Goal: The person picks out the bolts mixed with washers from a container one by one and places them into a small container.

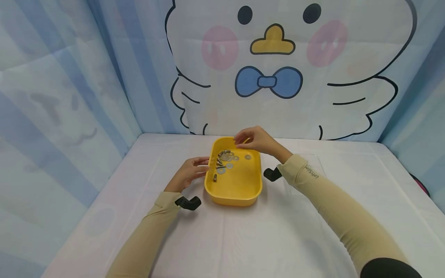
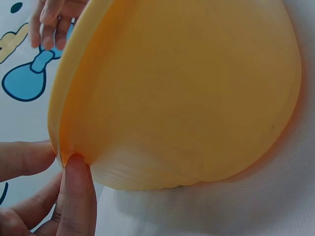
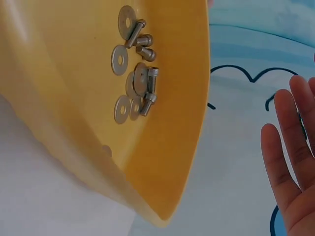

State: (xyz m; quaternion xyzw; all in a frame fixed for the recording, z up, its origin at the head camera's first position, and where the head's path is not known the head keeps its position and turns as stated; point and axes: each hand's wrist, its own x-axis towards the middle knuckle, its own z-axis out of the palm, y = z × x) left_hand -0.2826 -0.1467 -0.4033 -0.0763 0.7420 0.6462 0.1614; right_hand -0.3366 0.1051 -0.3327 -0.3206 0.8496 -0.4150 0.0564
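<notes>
Right wrist view: yellow tray (image 3: 179, 118) is running off the left and top edges, its rim partly hiding one washer (image 3: 107, 150); the right edge is cutting off the right grip (image 3: 299, 169). Head view: right sleeve (image 1: 337, 204) is covering part of what may be a clear sheet (image 1: 313, 160); screws (image 1: 215, 178) are blurring.

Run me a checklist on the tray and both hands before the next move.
1. Left grip steadying the tray: ok, it pinches the edge.
2. Right grip free: looks ok, open with nothing visible in it.
3. Right grip holding the tray: not ok, no hold on the edge.
4. Visible screws and washers inside the tray: ok.
5. Screws apart from washers: not ok, they lie mixed.
6. Tray perfectly level: cannot tell.
</notes>
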